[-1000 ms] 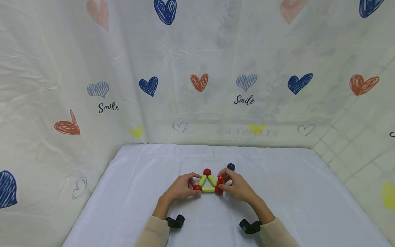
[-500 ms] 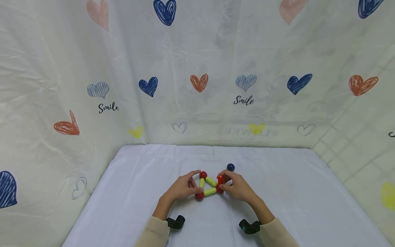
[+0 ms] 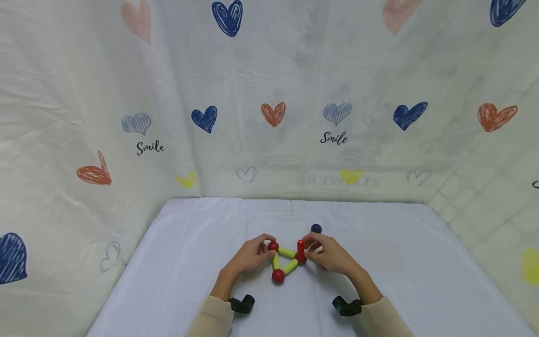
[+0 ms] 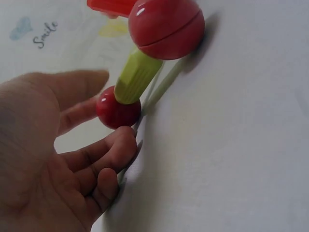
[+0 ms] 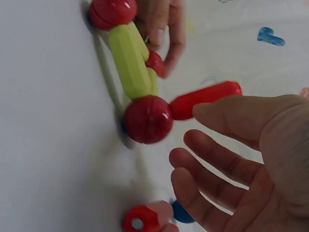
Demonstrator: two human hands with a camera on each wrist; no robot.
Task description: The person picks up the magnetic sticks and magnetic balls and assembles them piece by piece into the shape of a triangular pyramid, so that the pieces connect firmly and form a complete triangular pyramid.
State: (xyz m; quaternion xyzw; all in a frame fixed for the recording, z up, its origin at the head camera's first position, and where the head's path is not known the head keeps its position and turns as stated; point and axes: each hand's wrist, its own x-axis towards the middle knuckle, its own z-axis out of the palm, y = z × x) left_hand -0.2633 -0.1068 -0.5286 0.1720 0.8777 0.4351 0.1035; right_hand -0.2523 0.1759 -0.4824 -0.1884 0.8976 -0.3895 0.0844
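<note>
Three red balls and three yellow-green rods form a flat triangle on the white table (image 3: 396,262). A red rod (image 3: 301,245) rises from the right-hand ball (image 5: 148,120). My left hand (image 3: 251,253) curls its index finger and thumb about the far-left ball (image 4: 117,108), beside a yellow-green rod (image 4: 138,75). The nearest ball (image 3: 278,276) lies untouched toward me. Over on the right, my right hand (image 3: 330,253) has its fingers spread and relaxed, the thumb tip overlapping the red rod in the right wrist view.
A dark blue ball (image 3: 316,228) sits just beyond my right hand. A red piece with a metal end (image 5: 140,220) lies below that hand in the right wrist view. A white cloth backdrop with printed hearts (image 3: 273,114) stands behind the table.
The triangle has turned counter-clockwise about its right-hand ball. Its former left ball has swung toward me, and the former far ball now lies at my left fingers. My right hand has shifted slightly right.
</note>
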